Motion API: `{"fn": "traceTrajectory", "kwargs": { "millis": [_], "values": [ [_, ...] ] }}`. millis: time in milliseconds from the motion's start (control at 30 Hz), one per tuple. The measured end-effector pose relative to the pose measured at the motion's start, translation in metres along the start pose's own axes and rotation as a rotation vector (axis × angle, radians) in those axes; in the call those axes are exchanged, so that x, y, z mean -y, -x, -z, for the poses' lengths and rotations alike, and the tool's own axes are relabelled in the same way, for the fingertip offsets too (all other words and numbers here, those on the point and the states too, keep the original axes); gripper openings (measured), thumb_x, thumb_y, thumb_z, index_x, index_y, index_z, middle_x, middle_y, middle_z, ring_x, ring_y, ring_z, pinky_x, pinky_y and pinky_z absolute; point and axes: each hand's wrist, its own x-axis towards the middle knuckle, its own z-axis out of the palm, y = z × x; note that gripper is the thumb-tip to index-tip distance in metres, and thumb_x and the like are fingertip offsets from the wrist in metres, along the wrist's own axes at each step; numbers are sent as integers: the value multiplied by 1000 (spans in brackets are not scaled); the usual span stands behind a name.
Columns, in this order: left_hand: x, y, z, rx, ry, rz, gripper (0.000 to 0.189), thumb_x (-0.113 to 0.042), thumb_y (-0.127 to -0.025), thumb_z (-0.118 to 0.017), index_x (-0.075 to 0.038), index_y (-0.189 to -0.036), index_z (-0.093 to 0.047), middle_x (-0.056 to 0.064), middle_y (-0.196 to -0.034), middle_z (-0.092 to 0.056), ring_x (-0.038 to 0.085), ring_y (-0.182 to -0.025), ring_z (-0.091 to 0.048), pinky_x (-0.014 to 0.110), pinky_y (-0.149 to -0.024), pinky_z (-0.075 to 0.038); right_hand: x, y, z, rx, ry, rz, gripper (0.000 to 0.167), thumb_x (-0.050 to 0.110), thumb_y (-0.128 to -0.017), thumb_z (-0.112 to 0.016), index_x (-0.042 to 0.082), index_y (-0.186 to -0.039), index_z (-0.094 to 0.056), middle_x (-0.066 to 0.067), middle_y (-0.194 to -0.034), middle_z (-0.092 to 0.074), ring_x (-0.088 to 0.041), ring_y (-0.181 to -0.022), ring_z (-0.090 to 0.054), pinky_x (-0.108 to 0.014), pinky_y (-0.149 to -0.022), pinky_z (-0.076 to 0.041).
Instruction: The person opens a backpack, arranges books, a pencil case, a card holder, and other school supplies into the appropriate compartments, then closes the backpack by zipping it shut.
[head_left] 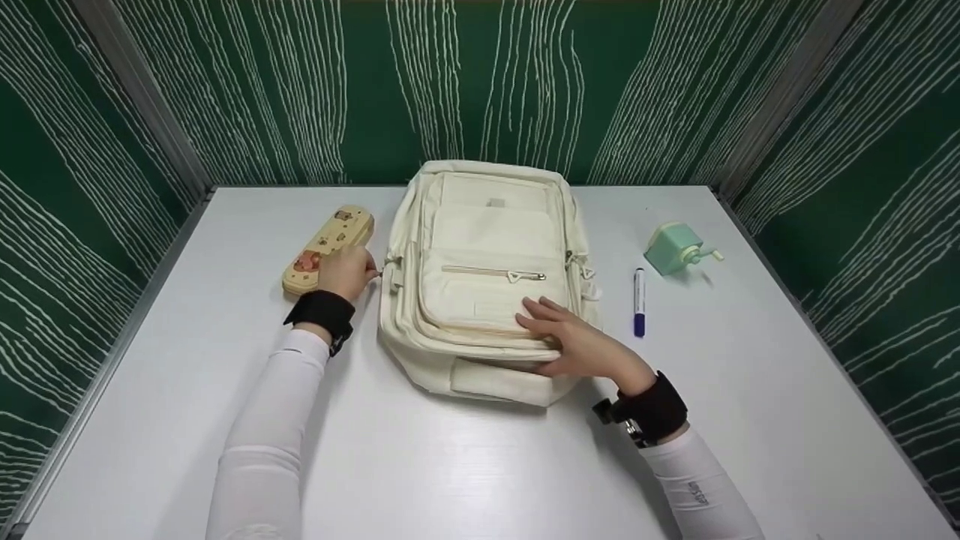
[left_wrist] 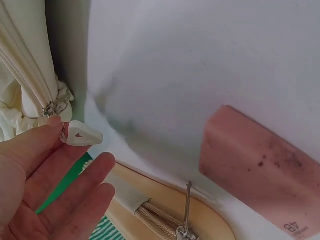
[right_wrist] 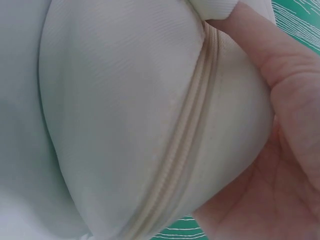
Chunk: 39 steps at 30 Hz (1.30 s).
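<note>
A cream backpack [head_left: 491, 232] lies on the table with its zipped front pocket facing up. At its left side my left hand [head_left: 345, 271] pinches a zipper slider between thumb and finger. The white zipper pull [left_wrist: 86, 134] hangs beside those fingertips in the left wrist view, the other fingers loosely extended. My right hand [head_left: 585, 346] grips the backpack's lower right corner, fingers spread over the front pocket. In the right wrist view its thumb [right_wrist: 292, 75] presses into the fabric beside a zipper seam [right_wrist: 182, 135].
Left of the backpack lies a yellow pencil case [head_left: 330, 240], partly behind my left hand. A pink eraser [left_wrist: 260, 170] marked 4B shows in the left wrist view. To the right are a blue-capped marker [head_left: 639, 300] and a mint green pencil sharpener [head_left: 673, 247] with a crank.
</note>
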Motion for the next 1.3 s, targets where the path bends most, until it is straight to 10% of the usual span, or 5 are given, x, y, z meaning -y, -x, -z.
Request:
{"fn": "traceTrajectory", "kwargs": {
  "millis": [600,967,1300],
  "values": [
    [-11,23,2,-24,-13,6,28,-21,-96,-69,0,-114,-74,22,-112,-76,44,-93,-73,56,-78,-59,-2,-1,-2,-11,-9,16,78,12,-80,-86,-4,-147,-50,-30,-161,-35,-56,-151,-26,-67,-121,-28],
    [-51,55,15,-40,11,-189,42,-16,-96,-66,-4,-137,-63,22,-136,-67,42,-119,-68,58,-100,-55,-2,-1,0,13,-23,-10,77,13,-83,-85,-2,-149,-48,-29,-163,-33,-55,-153,-23,-67,-122,-28],
    [-88,81,8,217,93,-354,82,-66,-91,-64,-15,-154,-47,14,-165,-39,38,-154,-35,56,-123,-34,-2,-2,1,0,-14,11,77,11,-81,-85,-3,-148,-49,-30,-162,-35,-56,-152,-26,-67,-122,-28]
  ]
}}
